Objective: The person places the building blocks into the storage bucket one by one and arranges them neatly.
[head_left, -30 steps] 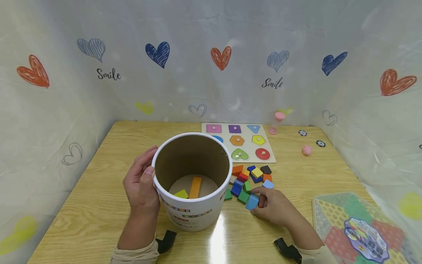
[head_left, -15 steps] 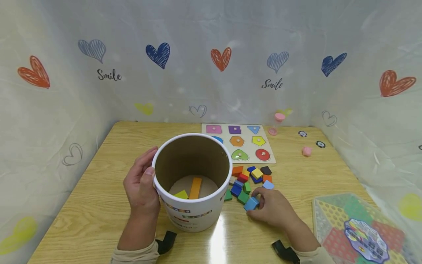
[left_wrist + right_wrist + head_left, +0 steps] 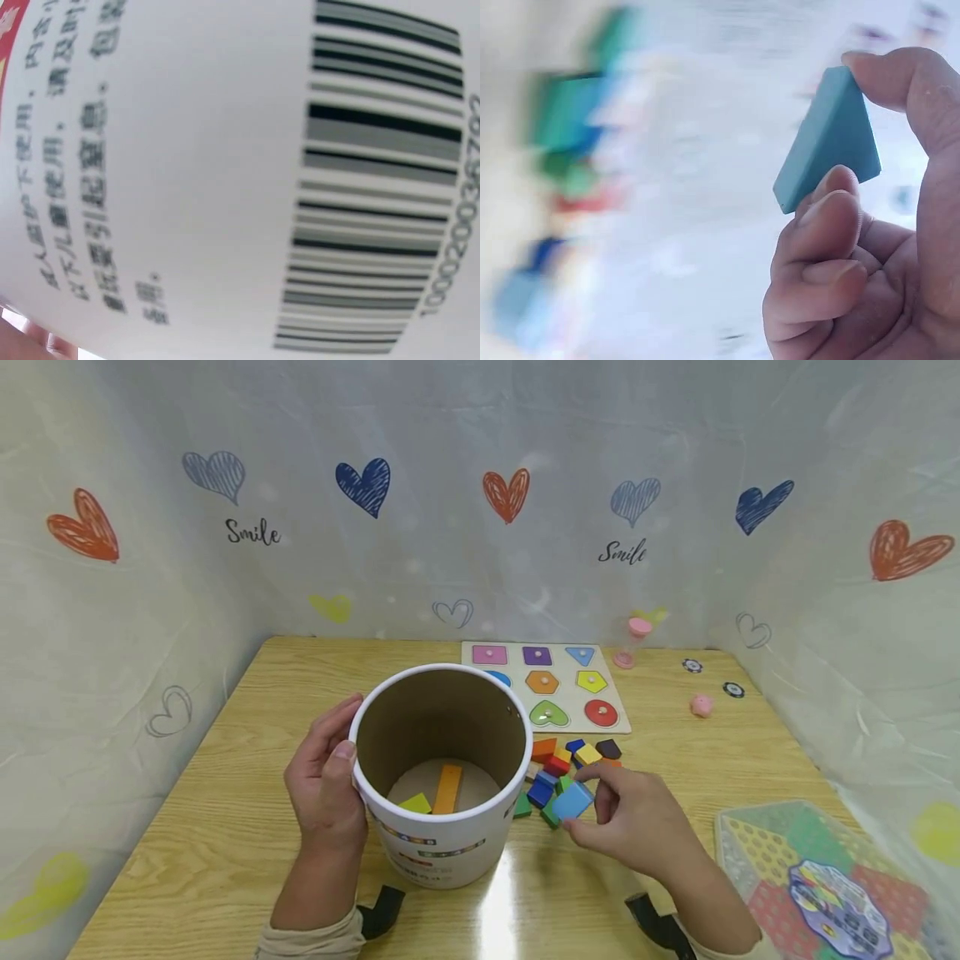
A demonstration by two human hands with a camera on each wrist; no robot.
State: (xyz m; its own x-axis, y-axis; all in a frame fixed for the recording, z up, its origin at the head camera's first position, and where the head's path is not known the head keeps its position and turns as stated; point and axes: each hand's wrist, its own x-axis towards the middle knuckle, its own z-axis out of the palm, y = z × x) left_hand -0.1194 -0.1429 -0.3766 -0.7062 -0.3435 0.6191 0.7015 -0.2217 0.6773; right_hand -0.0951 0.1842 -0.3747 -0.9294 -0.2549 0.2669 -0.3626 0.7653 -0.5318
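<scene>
My left hand (image 3: 326, 789) holds a white bucket (image 3: 457, 852) by its left side, the thumb up by the rim. Inside the bucket lie an orange bar (image 3: 447, 789) and a yellow block (image 3: 417, 803). The left wrist view is filled by the bucket's printed wall (image 3: 202, 172) with a barcode; only a bit of hand shows at its lower left corner. My right hand (image 3: 641, 818) pinches a light blue triangular block (image 3: 836, 135) between thumb and fingertips, above the near edge of a pile of coloured blocks (image 3: 542, 791), just right of the bucket.
Behind the pile lies a shape puzzle board (image 3: 573, 693), partly hidden by the bucket. A pink hourglass (image 3: 632, 643), a small pink figure (image 3: 702, 705) and two round chips (image 3: 733, 690) are at the back right. A clear plastic case (image 3: 817, 877) lies at the front right.
My right hand has picked the light blue block up from the edge of the pile and raised it. My left hand and the bucket have stayed in place.
</scene>
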